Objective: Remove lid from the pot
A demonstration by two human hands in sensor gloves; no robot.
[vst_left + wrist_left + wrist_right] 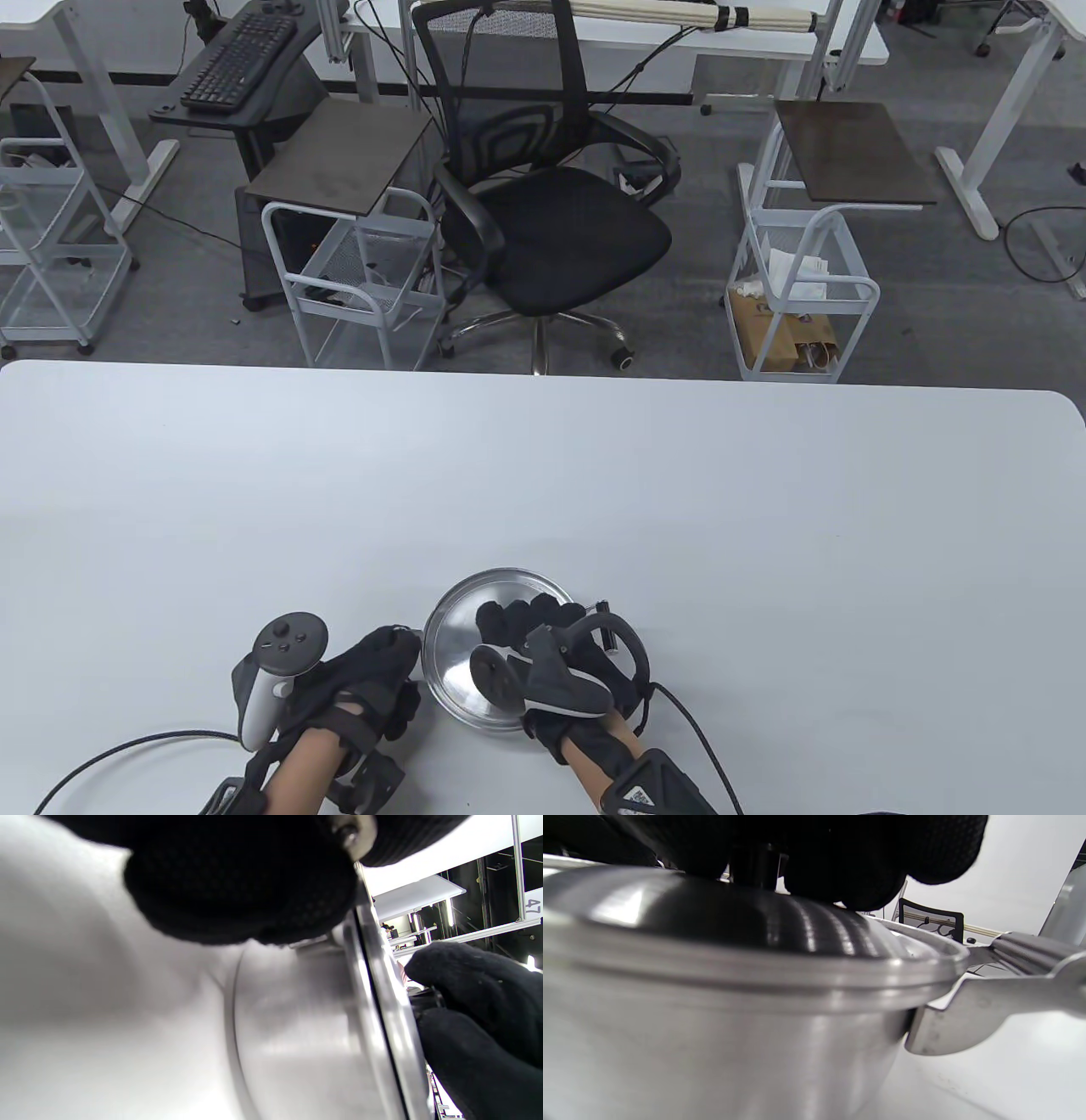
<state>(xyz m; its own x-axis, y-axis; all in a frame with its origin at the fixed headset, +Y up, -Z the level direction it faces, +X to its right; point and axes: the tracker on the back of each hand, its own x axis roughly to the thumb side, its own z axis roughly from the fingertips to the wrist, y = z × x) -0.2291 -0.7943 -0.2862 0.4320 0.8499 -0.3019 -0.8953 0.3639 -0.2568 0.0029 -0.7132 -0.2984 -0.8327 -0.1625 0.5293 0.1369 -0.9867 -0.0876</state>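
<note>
A steel pot (458, 709) stands near the table's front edge, with its domed steel lid (462, 628) sitting on the rim. My right hand (530, 620) reaches over the lid and its fingers (840, 857) grip the black knob (755, 866) on top. My left hand (399, 658) is against the pot's left side and its fingers (237, 878) hold the pot's left side handle (354, 832). The pot wall (297, 1035) and lid edge (382, 984) fill the left wrist view. The right wrist view shows the lid (734, 921) seated on the pot (712, 1052) and the pot's other handle (988, 997).
The white table (543, 475) stretches wide beyond the pot. A black office chair (551, 221) and white wire carts (356, 280) stand behind the far edge. Glove cables (127, 751) trail toward the front edge.
</note>
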